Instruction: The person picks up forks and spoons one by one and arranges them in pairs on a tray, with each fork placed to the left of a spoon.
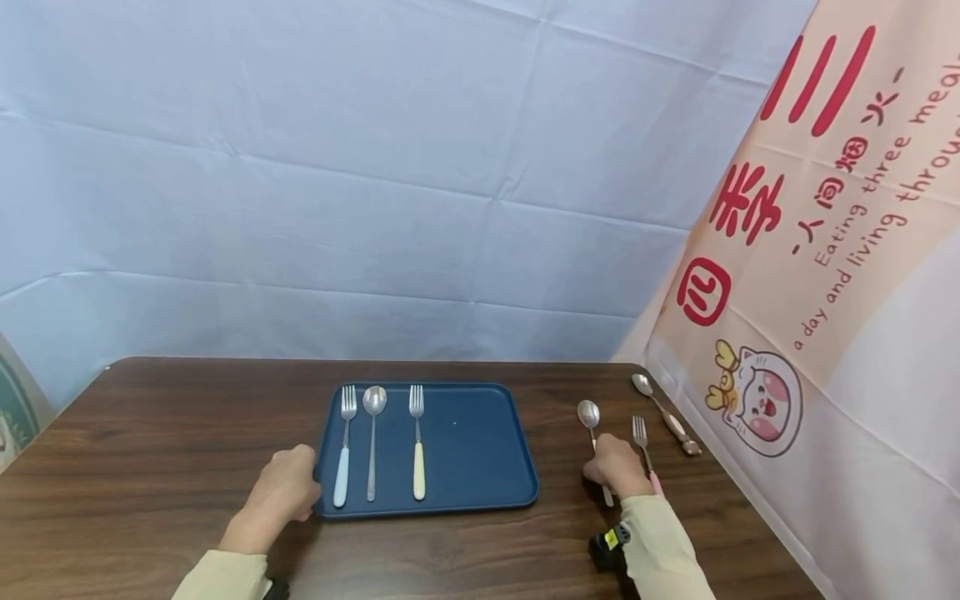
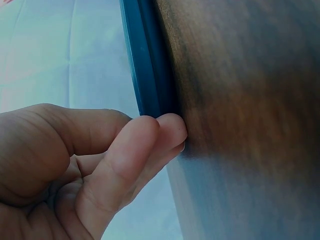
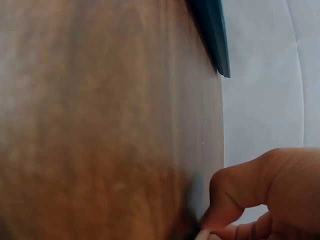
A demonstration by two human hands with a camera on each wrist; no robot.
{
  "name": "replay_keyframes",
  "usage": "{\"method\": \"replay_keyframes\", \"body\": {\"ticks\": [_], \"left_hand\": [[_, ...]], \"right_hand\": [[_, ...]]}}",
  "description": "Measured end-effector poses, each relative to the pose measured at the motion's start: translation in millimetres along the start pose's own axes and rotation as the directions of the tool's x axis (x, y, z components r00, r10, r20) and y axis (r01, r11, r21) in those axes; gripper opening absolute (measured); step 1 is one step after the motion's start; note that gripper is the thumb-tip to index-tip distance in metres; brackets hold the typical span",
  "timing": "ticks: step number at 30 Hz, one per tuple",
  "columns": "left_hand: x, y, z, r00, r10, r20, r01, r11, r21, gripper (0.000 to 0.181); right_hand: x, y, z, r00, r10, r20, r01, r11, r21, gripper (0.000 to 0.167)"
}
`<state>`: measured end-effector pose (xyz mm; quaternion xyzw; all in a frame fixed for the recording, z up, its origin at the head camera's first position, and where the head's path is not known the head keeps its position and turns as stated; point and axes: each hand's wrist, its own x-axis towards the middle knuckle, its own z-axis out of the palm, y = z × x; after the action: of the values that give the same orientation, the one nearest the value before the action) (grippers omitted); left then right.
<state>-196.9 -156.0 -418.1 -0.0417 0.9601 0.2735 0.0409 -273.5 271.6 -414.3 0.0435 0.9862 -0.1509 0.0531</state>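
Observation:
A blue tray [image 1: 480,450] lies on the table, bearing a fork with a light blue handle [image 1: 341,475], a plain metal spoon [image 1: 371,450] and a fork with a yellow handle [image 1: 418,471]. My left hand [image 1: 283,492] pinches the tray's left rim; in the left wrist view thumb and fingers [image 2: 132,145] meet at the tray's edge [image 2: 150,65]. To the right of the tray, my right hand [image 1: 618,465] pinches the handle of a spoon [image 1: 588,414], covering part of it. In the right wrist view the right hand [image 3: 265,195] holds a pale handle end [image 3: 202,235].
Right of the right hand lie a fork with a pink handle [image 1: 640,431] and a spoon with a decorated handle [image 1: 671,421]. A pale cloth [image 1: 375,208] hangs behind the table [image 1: 187,425]; a printed cloth [image 1: 825,333] borders its right side.

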Motion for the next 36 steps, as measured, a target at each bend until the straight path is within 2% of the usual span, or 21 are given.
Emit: {"method": "replay_keyframes", "body": {"ticks": [6,17,23,28,36], "left_hand": [[-0.4,0.0,-0.6,1.0,-0.009,0.0,0.009,1.0,0.0,0.01],[-0.1,0.8,-0.8,1.0,-0.004,-0.001,0.004,1.0,-0.006,0.008],[0.1,0.7,-0.3,1.0,-0.005,-0.003,0.005,1.0,-0.018,0.01],[0.6,0.7,-0.4,1.0,-0.011,0.002,0.011,1.0,-0.016,0.013],[0.6,0.1,0.6,1.0,-0.011,0.003,0.011,1.0,-0.02,0.011]], "right_hand": [[-1.7,0.2,-3.1,0.999,0.022,0.038,-0.025,0.998,0.065,0.009],[-5.0,-2.2,-14.3,0.997,0.0,0.073,-0.004,0.999,0.051,0.011],[-7.0,-8.6,-24.0,0.998,-0.028,0.057,0.024,0.997,0.069,0.01],[-7.0,-12.4,-26.8,0.998,-0.03,0.063,0.025,0.996,0.085,0.011],[-7.5,-14.1,-27.2,0.997,-0.023,0.074,0.02,0.999,0.049,0.012]]}}
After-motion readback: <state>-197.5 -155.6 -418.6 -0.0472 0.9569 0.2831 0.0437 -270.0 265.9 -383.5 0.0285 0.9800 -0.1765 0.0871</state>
